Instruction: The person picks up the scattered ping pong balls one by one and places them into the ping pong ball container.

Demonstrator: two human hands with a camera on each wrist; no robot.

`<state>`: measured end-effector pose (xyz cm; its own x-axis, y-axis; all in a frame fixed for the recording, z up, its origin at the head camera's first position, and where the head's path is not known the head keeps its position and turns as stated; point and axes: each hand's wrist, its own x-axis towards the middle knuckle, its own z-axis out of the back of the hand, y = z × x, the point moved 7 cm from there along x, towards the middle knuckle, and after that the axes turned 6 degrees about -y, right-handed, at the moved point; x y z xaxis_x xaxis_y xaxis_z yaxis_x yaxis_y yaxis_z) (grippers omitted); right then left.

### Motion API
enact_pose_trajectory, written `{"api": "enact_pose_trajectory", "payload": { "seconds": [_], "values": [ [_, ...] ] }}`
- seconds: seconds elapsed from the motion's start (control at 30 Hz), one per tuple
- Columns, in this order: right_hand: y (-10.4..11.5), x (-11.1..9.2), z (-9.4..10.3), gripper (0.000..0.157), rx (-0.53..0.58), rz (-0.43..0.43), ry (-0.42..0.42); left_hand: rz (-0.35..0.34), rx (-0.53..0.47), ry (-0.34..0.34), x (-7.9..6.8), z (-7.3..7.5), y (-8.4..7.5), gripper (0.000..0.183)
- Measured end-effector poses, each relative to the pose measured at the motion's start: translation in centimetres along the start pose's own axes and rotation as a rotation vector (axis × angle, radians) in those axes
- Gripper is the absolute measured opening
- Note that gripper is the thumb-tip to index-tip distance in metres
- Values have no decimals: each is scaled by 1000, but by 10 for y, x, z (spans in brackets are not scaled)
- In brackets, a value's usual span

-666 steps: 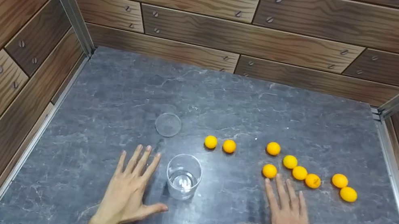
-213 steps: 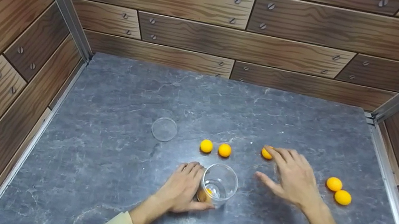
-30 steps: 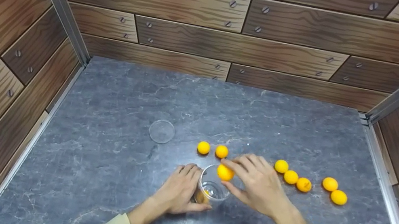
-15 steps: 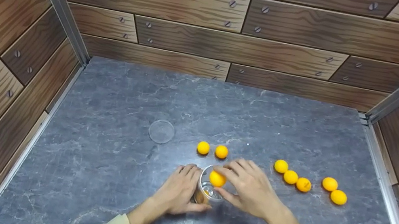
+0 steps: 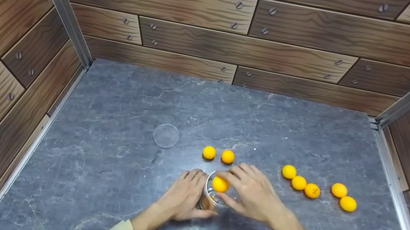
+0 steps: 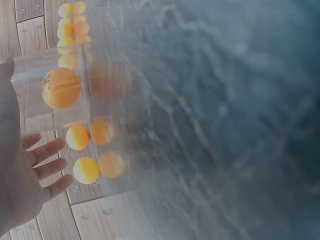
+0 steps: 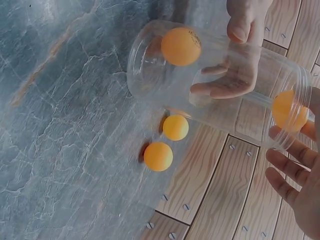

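Observation:
A clear plastic jar [image 7: 235, 117] stands upright on the table, one orange table tennis ball [image 7: 181, 46] lying at its bottom. My left hand [image 5: 184, 196] holds the jar from its left side, thumb in front and fingers behind. Over the jar's mouth, my right hand [image 5: 252, 193] pinches another orange table tennis ball [image 5: 220, 184] between thumb and fingers. In the right wrist view this pinched ball [image 7: 290, 111] sits within the threaded rim, partly hidden by the fingers. Just behind the jar are two loose balls [image 5: 227, 156].
A clear round lid [image 5: 166, 135] lies flat at the left back of the jar. To the right, several orange balls [image 5: 299, 183] form a slanting row, with two more [image 5: 343, 197] farther right. Wood-patterned walls [image 5: 193, 39] bound the grey marbled table [image 5: 115, 95].
Over the last second my right hand has moved slightly left and down, bringing the pinched ball into the jar's mouth. My left hand has stayed on the jar.

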<state>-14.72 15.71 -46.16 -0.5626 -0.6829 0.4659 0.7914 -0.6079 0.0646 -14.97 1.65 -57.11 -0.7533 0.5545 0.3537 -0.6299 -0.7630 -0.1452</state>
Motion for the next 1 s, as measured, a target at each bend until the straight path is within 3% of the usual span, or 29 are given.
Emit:
{"api": "enact_pose_trajectory", "payload": {
  "seconds": [0.47,1.0],
  "values": [
    [3,3,-2,46,-4,52,-26,-4,42,2,0,0,0,97],
    [5,-1,13,48,-32,82,-82,-8,61,11,0,1,-1,98]
  ]
}}
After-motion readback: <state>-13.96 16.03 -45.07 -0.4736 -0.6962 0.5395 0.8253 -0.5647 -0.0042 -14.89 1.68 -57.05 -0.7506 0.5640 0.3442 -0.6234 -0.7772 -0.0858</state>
